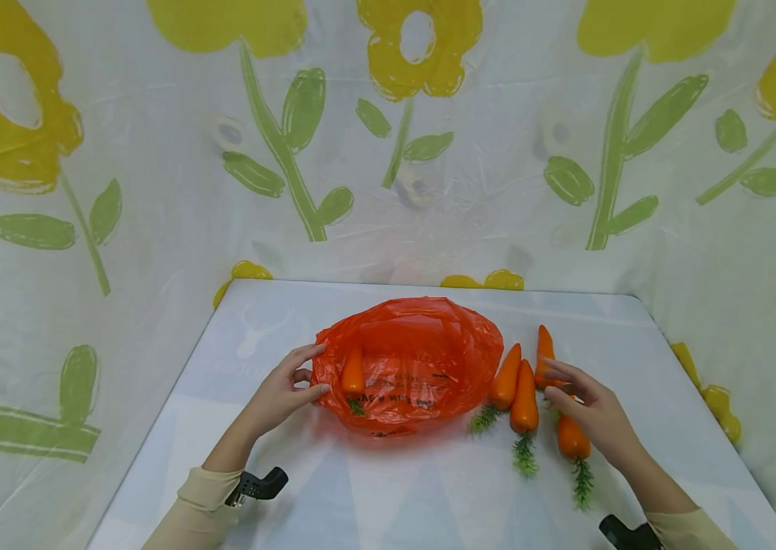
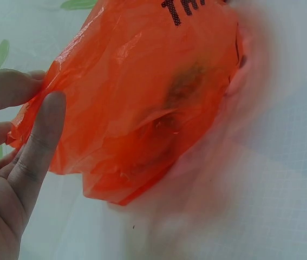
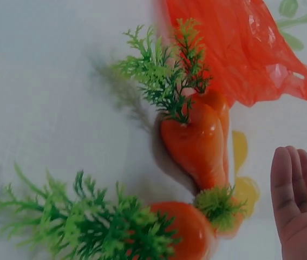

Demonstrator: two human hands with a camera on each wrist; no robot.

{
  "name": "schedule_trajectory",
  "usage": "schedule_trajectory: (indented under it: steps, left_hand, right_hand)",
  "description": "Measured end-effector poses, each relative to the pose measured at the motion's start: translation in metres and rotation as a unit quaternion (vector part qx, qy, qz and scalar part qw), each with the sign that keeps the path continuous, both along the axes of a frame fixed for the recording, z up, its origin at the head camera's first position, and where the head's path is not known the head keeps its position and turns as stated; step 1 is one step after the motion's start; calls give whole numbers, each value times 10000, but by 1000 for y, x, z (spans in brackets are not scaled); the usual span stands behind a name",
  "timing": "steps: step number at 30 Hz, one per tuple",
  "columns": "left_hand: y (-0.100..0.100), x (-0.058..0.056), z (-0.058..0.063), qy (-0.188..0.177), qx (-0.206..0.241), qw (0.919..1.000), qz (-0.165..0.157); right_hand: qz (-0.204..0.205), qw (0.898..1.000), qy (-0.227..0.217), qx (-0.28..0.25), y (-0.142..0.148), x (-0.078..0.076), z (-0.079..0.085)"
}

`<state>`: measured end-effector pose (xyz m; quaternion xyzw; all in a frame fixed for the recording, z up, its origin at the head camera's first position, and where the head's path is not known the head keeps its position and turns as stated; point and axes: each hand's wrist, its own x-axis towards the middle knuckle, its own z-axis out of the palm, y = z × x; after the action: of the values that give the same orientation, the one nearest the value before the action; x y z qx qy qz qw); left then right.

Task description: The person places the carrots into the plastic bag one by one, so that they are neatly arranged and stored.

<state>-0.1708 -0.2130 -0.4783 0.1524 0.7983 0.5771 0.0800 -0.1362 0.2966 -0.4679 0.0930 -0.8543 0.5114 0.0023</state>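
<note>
Head view: bag (image 1: 429,416) on bench (image 1: 354,489), one carrot (image 1: 354,373) inside at left, four loose carrots (image 1: 524,405) to right. Left hand (image 1: 283,391) pinches bag's left rim; right side unheld, might sag shut.

Left wrist view: thin bag might tear if tugged.

Right wrist view: right hand (image 3: 304,203) straight-fingered, gripping nothing; nudged carrots might roll.

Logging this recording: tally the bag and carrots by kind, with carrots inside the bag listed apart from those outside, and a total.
Red bag: 1
Carrot inside: 1 visible
Carrots outside: 4
Total: 6
</note>
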Motion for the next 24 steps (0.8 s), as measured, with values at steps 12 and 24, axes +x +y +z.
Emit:
schedule_trajectory:
  steps: [12, 24]
  left_hand:
    - [1, 1, 1, 7, 42, 10000, -25]
    - [2, -1, 0, 4, 132, 9999, -68]
  right_hand:
    - [-537, 9959, 110, 726, 19, 13, -1]
    - [-959, 9840, -660, 1350, 31, 20, -6]
